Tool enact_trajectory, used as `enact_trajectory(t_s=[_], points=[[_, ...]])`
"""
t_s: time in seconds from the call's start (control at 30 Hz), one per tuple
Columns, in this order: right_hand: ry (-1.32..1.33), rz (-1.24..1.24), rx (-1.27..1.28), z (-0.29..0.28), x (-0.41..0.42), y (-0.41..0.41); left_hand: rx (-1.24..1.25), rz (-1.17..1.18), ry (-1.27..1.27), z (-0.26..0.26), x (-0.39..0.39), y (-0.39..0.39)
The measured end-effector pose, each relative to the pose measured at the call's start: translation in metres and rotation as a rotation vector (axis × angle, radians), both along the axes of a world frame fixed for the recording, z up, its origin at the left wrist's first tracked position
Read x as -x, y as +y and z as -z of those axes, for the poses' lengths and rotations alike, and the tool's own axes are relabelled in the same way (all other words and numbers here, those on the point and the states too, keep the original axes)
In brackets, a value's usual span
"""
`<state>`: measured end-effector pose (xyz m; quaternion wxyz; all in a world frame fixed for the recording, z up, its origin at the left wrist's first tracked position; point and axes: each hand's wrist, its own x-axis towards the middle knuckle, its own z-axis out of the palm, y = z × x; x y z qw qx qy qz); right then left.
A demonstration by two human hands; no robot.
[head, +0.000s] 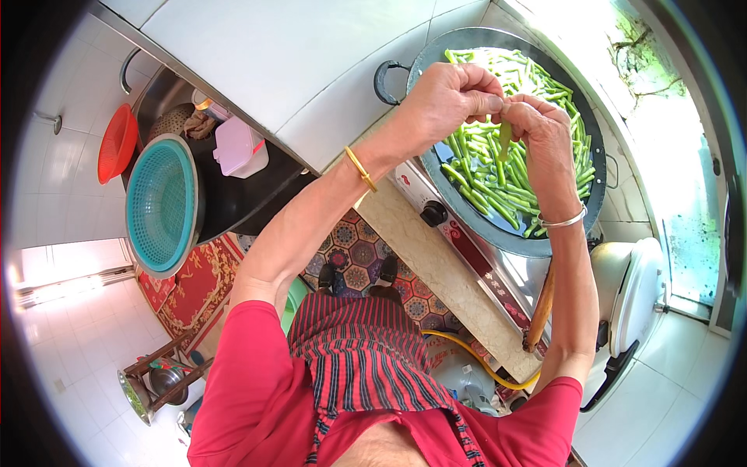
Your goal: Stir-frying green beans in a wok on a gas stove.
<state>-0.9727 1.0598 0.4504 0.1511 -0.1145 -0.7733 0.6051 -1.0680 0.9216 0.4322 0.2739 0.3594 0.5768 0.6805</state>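
Observation:
Over a wide dark wok (560, 49), both hands meet fingertip to fingertip. My right hand (540, 125) pinches a green bean (505, 140) that hangs down between the hands. Thumb and forefinger of my left hand (452, 96) close together at the bean's upper end, where the fingers hide the grip. Below them, many cut green beans (508, 198) lie in water in the wok. The wok sits on a gas stove (461, 233) with a black knob (433, 213).
A pressure cooker (627, 292) stands right of the stove, near a wooden handle (540, 309). The window (665, 117) is beyond the wok. Leftward, a sink (233, 192) holds a lidded pink-topped container (239, 146); a turquoise colander (160, 204) sits at its edge. A yellow hose (467, 344) runs below.

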Motion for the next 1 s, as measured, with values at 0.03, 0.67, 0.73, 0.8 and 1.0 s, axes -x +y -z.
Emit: enact_trajectory(t_s=[0.03, 0.67, 0.73, 0.8, 1.0], points=[[0.000, 0.001, -0.001, 0.001, 0.000, 0.000, -0.001, 0.001, 0.000, 0.001, 0.000, 0.002], [-0.015, 0.180, -0.732, 0.007, -0.022, 0.073, -0.377, -0.160, -0.798, 0.059, -0.062, -0.143], [0.037, 0.377, -0.557, -0.031, -0.053, 0.046, -0.307, -0.220, -0.864, 0.078, -0.065, -0.168], [-0.032, 0.096, -0.398, -0.028, -0.043, 0.021, -0.229, -0.254, -0.820, 0.081, -0.064, -0.173], [-0.010, -0.450, 0.028, -0.014, 0.014, -0.082, -0.306, 0.065, -0.545, -0.003, -0.003, -0.097]])
